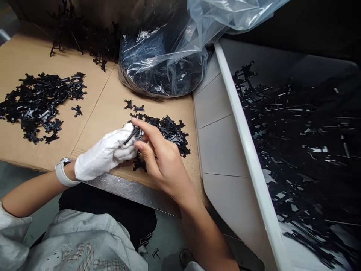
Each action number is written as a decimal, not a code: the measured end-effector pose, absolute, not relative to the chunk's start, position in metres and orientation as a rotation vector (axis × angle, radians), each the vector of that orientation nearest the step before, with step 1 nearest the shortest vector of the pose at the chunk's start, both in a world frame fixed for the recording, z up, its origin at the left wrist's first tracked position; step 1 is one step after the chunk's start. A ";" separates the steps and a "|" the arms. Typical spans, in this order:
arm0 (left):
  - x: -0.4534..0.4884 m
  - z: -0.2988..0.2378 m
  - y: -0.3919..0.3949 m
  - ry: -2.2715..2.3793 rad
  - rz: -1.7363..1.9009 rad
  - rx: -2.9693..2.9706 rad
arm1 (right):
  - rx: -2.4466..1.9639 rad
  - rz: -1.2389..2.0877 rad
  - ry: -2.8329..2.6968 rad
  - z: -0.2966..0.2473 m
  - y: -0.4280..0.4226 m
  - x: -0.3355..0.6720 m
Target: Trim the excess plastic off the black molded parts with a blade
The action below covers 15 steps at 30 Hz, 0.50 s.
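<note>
My left hand (108,150), in a white glove, is closed on a small black plastic part (131,136) above the near edge of the table. My bare right hand (162,158) is right beside it, index finger and thumb apart on either side of the part's right end. Whether those fingertips touch the part I cannot tell. Under and behind both hands lies a pile of similar black plastic parts (172,131), partly hidden by them. Two loose parts (138,108) rest just beyond that pile.
A larger pile of black parts (42,98) spreads on the cardboard-covered table (93,81) at left. A clear plastic bag (166,71) of black parts stands behind. To the right, a white bin (239,113) holds many black pieces. More black pieces (98,45) lie at the back.
</note>
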State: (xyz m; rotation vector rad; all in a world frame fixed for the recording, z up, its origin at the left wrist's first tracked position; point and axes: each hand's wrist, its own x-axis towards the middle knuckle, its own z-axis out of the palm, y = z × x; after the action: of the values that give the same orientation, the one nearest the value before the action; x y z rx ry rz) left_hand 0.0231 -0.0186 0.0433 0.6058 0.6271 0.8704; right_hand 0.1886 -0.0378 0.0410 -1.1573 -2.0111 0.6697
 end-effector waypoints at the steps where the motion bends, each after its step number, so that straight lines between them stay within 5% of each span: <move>1: 0.024 0.045 -0.019 0.620 0.871 0.608 | -1.157 0.671 -2.009 0.041 -0.037 0.188; 15: 0.022 0.046 -0.016 0.649 0.845 0.651 | -1.156 0.676 -2.000 0.040 -0.038 0.186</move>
State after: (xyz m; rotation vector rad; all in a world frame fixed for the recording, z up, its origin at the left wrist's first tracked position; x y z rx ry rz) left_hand 0.0219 -0.0162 0.0459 0.6511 0.6491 0.8451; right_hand 0.1857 -0.0378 0.0400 -1.1559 -2.0001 0.6759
